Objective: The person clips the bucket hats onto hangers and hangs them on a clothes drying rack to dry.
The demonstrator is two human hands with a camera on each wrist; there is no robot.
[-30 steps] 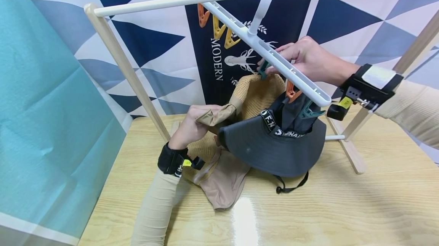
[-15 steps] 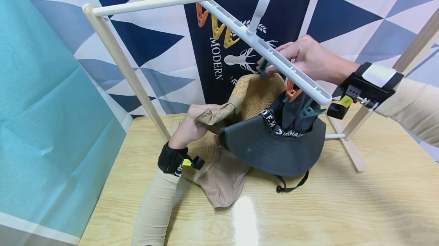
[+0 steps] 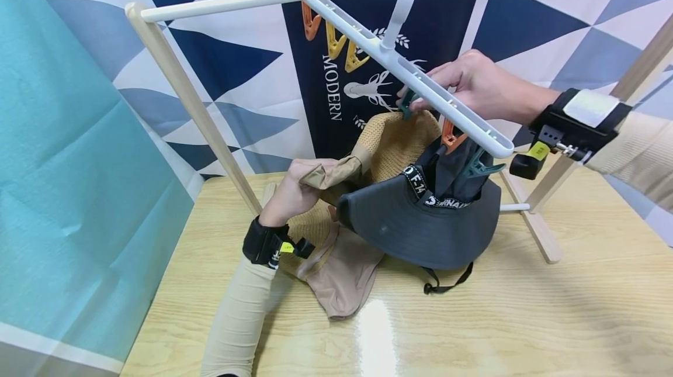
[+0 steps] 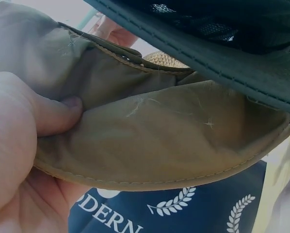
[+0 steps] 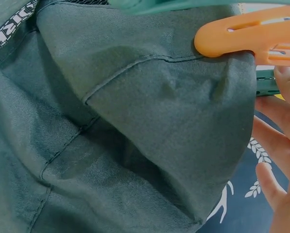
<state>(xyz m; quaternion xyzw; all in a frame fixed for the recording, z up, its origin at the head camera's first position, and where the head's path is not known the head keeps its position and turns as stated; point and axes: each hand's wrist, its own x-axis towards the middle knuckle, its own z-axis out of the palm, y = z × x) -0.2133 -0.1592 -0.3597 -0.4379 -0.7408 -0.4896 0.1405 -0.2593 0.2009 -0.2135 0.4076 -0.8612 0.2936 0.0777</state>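
Observation:
A tan knit hat [image 3: 386, 137] with a plain cloth brim [image 4: 159, 145] is raised under the white clip hanger [image 3: 420, 82]. My left hand [image 3: 294, 193] holds that brim, thumb on the cloth in the left wrist view. My right hand [image 3: 475, 85] reaches behind the hanger and pinches a dark green clip [image 3: 406, 103], which sits at the knit hat's top edge. Beside it, a dark grey brimmed hat [image 3: 420, 225] hangs from an orange clip [image 3: 451, 136] and another green clip [image 3: 481, 166]. In the right wrist view the grey crown [image 5: 159, 116] fills most of the picture.
The hanger hooks over a white rod [image 3: 231, 3] on a wooden frame [image 3: 194, 108]. Orange and yellow clips [image 3: 335, 41] hang at its far end. Below, a beige and tan hat [image 3: 344, 277] lies on the wooden table [image 3: 447, 330]. A patterned cloth [image 3: 247, 73] hangs behind.
My right hand and the near end of the hanger have shifted very slightly to the right. Both hands keep their holds.

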